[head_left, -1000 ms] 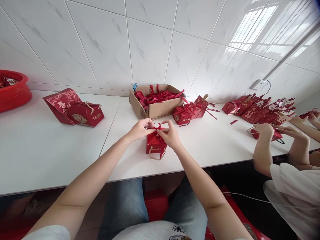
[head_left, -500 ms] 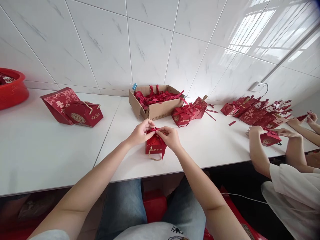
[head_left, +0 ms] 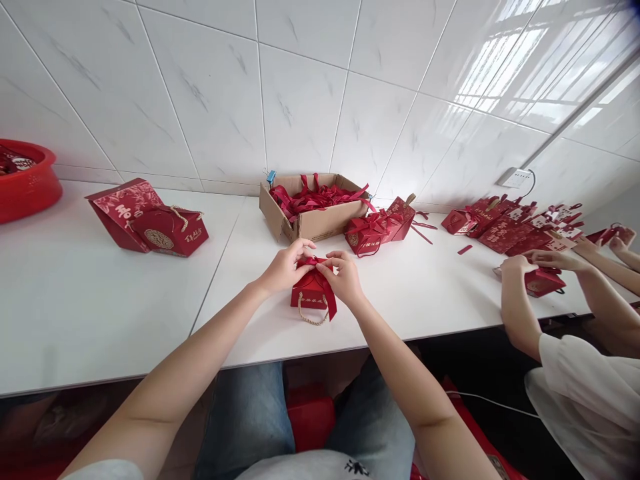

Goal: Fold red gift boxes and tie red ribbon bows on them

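A small red gift box [head_left: 309, 298] with gold lettering stands on the white table in front of me, its twisted rope handle [head_left: 313, 322] hanging toward the near edge. On its top lies a red ribbon [head_left: 331, 301], one tail draping down the right side. My left hand [head_left: 286, 267] pinches the ribbon from the left, thumb and fingertips together. From the right, my right hand [head_left: 341, 275] also pinches the ribbon at the middle of the box top. The fingers partly hide the knot.
Behind the box stands a cardboard box [head_left: 333, 222] of red ribbons, with bow-tied gift boxes [head_left: 373, 230] beside it. More gift boxes [head_left: 173, 233] sit at left, near a red basin [head_left: 30, 190]. At right, a co-worker's hands [head_left: 517, 263] hold another box; several boxes [head_left: 510, 230] stand beyond.
My hands stay pinched on the ribbon and have shifted slightly at the knot. The view has moved a little. At right, the co-worker's hands have come closer together over their box.
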The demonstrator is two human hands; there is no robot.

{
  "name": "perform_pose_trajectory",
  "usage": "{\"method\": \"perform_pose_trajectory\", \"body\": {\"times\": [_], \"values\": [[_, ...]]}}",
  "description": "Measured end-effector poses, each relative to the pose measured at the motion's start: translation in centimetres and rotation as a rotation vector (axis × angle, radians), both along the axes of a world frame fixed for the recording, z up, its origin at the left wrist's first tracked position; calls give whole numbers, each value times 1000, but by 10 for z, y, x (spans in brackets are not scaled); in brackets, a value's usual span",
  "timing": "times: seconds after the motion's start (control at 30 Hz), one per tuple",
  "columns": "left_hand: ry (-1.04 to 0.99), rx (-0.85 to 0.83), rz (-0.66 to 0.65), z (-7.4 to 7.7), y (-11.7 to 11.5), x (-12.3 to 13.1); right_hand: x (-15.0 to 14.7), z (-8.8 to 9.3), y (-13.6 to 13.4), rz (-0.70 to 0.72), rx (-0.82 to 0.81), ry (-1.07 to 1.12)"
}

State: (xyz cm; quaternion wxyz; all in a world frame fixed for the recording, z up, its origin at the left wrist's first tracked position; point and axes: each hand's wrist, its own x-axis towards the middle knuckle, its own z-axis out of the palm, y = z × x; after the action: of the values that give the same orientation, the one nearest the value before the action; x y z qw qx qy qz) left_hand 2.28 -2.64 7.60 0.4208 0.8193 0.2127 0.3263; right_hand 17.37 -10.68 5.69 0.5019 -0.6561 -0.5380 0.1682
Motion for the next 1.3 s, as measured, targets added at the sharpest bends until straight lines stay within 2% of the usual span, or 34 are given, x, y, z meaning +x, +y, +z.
{"method": "perform_pose_trajectory", "body": {"times": [0.17,0.3,0.4,0.5,0.67,0.77,0.87,1.07,1.17,1.23,1.3], "values": [[-11,87,61,-6,-2,4,2,3,3,46,-124,5],[-49,92,104,-10,-4,7,2,8,4,62,-203,-32],[-70,108,176,-12,-6,6,0,7,2,85,-207,5],[-45,201,267,-12,-9,1,-1,2,0,110,-184,103],[117,287,179,-10,-15,-6,-1,-5,0,113,-179,204],[125,290,175,-7,-14,-4,-1,-8,0,66,-192,167],[166,284,103,-2,-8,-3,-1,-12,-5,23,-140,93],[237,244,6,6,0,-9,13,-8,-16,42,-153,59],[246,250,-1,7,1,-11,22,-2,-17,150,-84,56],[242,254,-10,8,1,-11,25,2,-18,237,-97,56],[240,250,-36,8,2,-12,25,5,-19,242,-129,12]]}}
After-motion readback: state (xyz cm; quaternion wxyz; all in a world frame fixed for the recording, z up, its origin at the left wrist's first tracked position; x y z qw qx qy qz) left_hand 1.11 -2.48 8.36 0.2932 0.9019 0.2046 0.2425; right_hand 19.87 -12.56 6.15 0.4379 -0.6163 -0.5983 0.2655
